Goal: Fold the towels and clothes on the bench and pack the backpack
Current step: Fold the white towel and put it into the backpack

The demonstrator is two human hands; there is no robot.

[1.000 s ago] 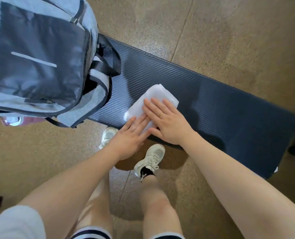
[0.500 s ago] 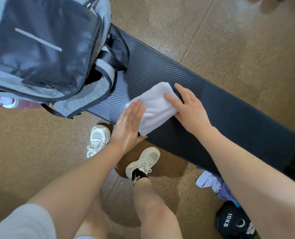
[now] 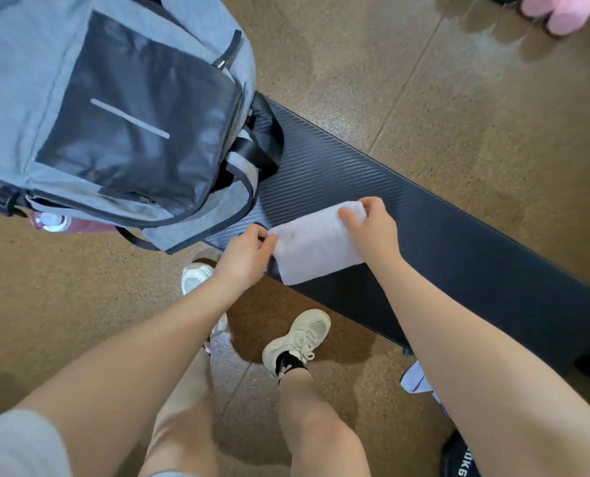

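White towel lies folded to a small rectangle on the black bench, frame centre, just right of the grey backpack, which fills the upper left and sits on the bench's left end. Towel's lower edge is near the bench's front edge.

Left hand: fingers curled, pinching the towel's left edge/corner. Right hand: fingers curled round the upper right corner, thumb on top. So both hands grip the towel, one at each end.

Step in hand, my guess: either one more fold or a lift to carry it to the bag; can't tell which from this frame. To do it well: keep both pinches through all layers so the stack doesn't fan open; if folding, bring right end over to left & match edges before pressing flat; if lifting, keep it level, w/ the ends held taut so the middle doesn't sag.

Backpack opening isn't clearly visible from here, so whether it's unzipped I can't tell; it may need one hand freed to open it. Pink bottle sits in the bag's side pocket, left edge of frame.

Light purple cloth lies on the floor at lower right, below the bench, partly hidden by the right forearm; likely needs folding too.

Progress: towel nearly done, packing not shown yet.
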